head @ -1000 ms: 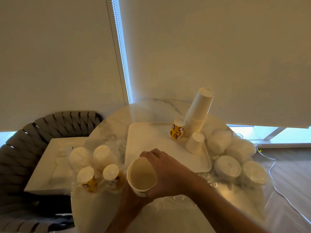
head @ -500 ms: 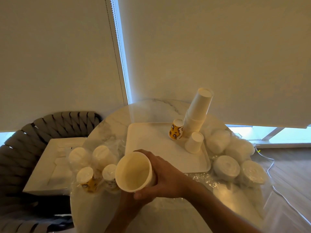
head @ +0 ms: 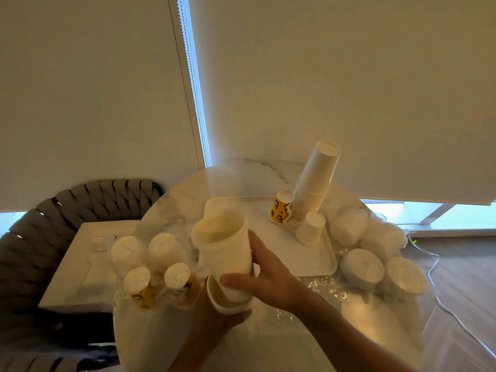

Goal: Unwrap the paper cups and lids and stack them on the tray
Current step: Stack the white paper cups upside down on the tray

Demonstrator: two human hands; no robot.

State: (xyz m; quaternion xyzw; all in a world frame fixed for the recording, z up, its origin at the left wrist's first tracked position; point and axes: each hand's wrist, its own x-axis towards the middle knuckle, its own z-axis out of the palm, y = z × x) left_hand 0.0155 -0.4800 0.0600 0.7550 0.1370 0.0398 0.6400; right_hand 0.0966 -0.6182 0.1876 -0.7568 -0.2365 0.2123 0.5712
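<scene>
Left hand (head: 214, 320), nearest, wraps its fingers round a lower cup (head: 228, 303) from below. Right hand (head: 268, 275) clamps thumb and fingers on a short stack of white cups (head: 224, 248), tilted mouth-up-left, base seated in the lower cup, above the table's (head: 241, 173) near edge.

Paper: light, thin-walled, dents easily, and nested cups likely stick. Best held mid-wall, light squeeze, not at the rim.

Wrapped cups (head: 158, 267) just left. Tray (head: 319, 261) beyond, carrying upside-down cups and a tall leaning stack (head: 316, 178). Wrapped lids (head: 367, 253) right.
</scene>
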